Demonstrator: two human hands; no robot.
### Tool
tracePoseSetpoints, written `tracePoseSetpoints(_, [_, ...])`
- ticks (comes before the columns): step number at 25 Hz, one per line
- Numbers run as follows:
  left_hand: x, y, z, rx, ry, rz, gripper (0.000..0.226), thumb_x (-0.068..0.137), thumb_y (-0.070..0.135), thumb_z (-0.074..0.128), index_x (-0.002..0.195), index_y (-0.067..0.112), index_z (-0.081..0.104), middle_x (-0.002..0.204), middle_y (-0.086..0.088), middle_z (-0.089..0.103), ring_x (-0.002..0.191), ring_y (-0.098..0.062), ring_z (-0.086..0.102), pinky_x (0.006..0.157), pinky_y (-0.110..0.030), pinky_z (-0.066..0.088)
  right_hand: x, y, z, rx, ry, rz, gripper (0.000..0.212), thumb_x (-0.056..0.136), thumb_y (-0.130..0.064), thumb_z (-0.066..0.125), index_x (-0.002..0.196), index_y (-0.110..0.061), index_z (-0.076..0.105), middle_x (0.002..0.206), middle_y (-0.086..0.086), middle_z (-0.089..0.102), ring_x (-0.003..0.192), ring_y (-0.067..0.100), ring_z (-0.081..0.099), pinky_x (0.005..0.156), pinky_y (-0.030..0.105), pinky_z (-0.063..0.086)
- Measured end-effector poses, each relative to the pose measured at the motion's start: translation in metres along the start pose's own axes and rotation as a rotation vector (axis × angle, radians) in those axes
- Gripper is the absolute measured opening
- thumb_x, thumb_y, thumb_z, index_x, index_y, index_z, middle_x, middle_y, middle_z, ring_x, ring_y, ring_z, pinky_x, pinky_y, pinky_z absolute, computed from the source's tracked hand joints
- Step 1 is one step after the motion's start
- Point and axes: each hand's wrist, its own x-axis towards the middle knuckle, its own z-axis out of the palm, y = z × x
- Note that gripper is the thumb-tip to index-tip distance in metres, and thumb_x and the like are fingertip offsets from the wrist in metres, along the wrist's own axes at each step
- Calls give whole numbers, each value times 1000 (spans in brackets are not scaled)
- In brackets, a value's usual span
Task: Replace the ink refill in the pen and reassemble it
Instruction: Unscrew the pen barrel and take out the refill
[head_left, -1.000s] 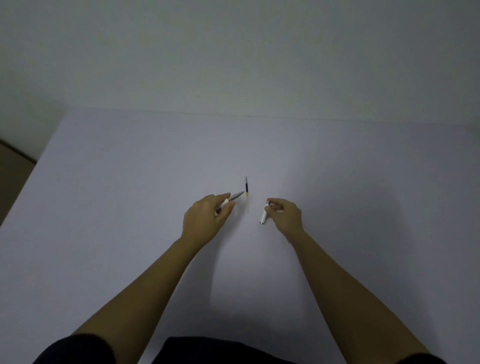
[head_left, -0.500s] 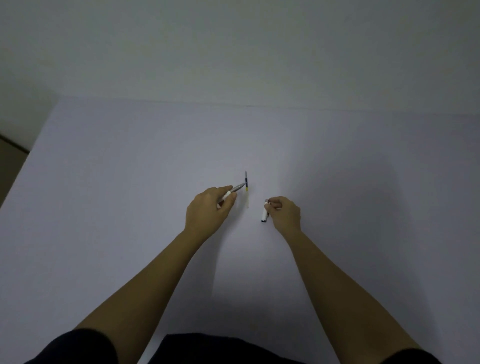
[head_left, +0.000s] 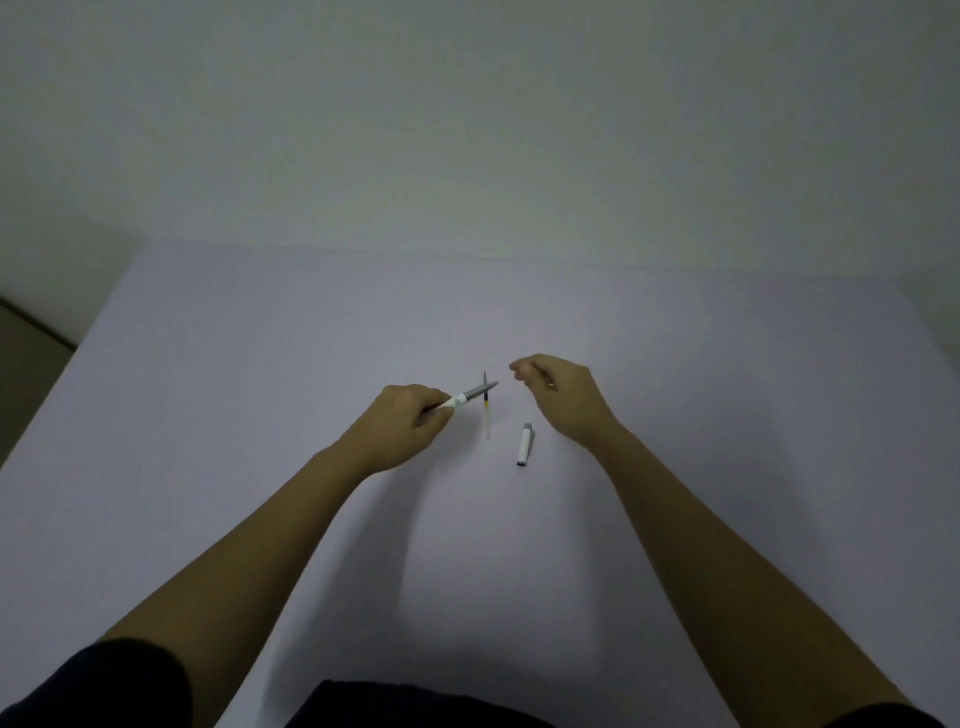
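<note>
My left hand (head_left: 402, 428) grips a pen body (head_left: 470, 396), white at the fingers with a grey tapered tip pointing right and away. Just beyond that tip a thin ink refill (head_left: 487, 410) lies on the table (head_left: 234, 364), dark at its far end, with a yellow band and a clear near end. The tip crosses over the refill. A white pen cap (head_left: 524, 444) with a grey end lies to the right of the refill. My right hand (head_left: 563, 397) hovers above and to the right of the cap, fingers loosely curled, holding nothing.
The pale table meets a plain wall (head_left: 467, 130) at its far edge. The table's left edge (head_left: 57, 384) drops to a darker floor. My dark clothing (head_left: 415, 706) shows at the bottom.
My right hand has let go of the white cap, which now lies on the table, and has risen away and to the right. My left hand keeps the pen body.
</note>
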Motion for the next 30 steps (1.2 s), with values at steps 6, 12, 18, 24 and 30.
tracePoseSetpoints(6, [-4, 15, -14, 117, -32, 203, 29, 98, 27, 43, 114, 12, 61, 82, -3, 59, 73, -16, 50, 66, -25, 37, -10, -45, -12, -463, -492, -84, 39, 99, -34, 34, 102, -11, 66, 100, 9, 68, 81, 22, 55, 72, 34, 40])
tracePoseSetpoints(12, [-13, 27, -18, -65, -18, 113, 29, 97, 34, 44, 97, 15, 66, 62, 13, 52, 59, 2, 50, 58, -10, 37, -30, -56, -31, -509, -173, -376, 17, 84, -30, 65, 98, -25, 72, 93, -5, 74, 86, 14, 58, 75, 27, 43])
tracePoseSetpoints(18, [-15, 33, -23, 28, -18, 194, 30, 97, 34, 43, 97, 14, 65, 66, 12, 51, 61, -3, 48, 56, -14, 34, -41, -55, -32, -613, -231, -357, 30, 96, -38, 43, 104, -22, 67, 93, -2, 73, 88, 22, 64, 73, 33, 45])
tracePoseSetpoints(24, [-20, 37, -24, 22, 15, 212, 30, 97, 34, 43, 100, 13, 65, 68, 9, 53, 62, -7, 47, 57, -14, 35, -47, -62, -37, -450, -178, -382, 22, 85, -32, 63, 103, -21, 63, 94, -5, 70, 90, 14, 61, 79, 33, 49])
tracePoseSetpoints(30, [-23, 35, -26, 45, 21, 238, 30, 98, 31, 42, 101, 11, 64, 77, -1, 60, 68, -15, 49, 60, -19, 35, -44, -62, -38, -480, -276, -289, 24, 94, -30, 49, 98, -19, 70, 93, -1, 74, 72, 16, 57, 72, 35, 48])
